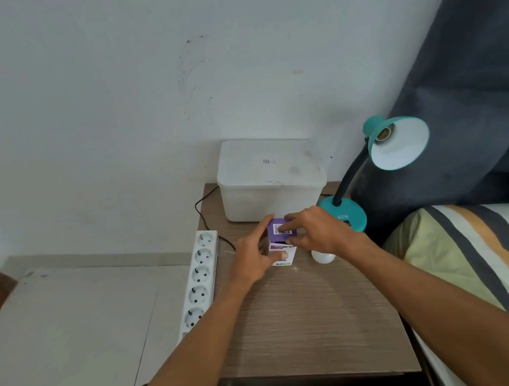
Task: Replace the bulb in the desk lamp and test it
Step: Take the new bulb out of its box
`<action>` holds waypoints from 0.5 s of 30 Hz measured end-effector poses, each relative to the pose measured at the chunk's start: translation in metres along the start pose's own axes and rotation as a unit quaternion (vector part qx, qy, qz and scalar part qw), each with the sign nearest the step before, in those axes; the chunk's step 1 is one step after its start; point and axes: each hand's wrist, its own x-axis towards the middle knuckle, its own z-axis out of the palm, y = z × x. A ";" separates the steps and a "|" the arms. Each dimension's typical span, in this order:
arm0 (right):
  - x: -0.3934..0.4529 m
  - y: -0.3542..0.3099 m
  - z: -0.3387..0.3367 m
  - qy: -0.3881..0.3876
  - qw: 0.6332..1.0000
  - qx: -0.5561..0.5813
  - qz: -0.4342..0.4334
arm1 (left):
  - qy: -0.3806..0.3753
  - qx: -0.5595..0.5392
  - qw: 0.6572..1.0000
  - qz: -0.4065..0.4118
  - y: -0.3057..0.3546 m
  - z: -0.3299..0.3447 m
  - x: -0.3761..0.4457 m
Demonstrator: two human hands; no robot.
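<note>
My left hand (251,254) grips the purple bulb box (279,240) upright on the bedside table (308,313); my right hand (316,229) picks at its top flap. The lamp's empty socket (384,133) waits up right, nearer my right hand.

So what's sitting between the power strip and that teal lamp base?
In the head view, the purple bulb box, held by the left hand and right hand, sits between the power strip and lamp base.

"ATN" on the lamp base (346,214); "ECOLINK" on the bulb box (281,243)
</note>
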 end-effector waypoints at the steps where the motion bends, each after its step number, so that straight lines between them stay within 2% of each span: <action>1: -0.001 0.001 0.002 0.007 1.000 0.003 -0.006 | 0.000 0.002 1.000 0.000 0.000 0.000 0.000; 8: -0.003 0.008 0.007 0.068 0.995 0.069 0.001 | -0.005 0.002 1.000 0.002 -0.003 0.001 0.002; 11: 0.001 0.007 0.007 0.078 0.988 0.124 0.046 | -0.001 -0.001 1.000 0.003 -0.003 0.000 0.001; 15: 0.004 0.008 0.006 0.114 0.944 0.279 0.131 | 0.014 0.010 1.000 0.011 -0.002 0.002 -0.001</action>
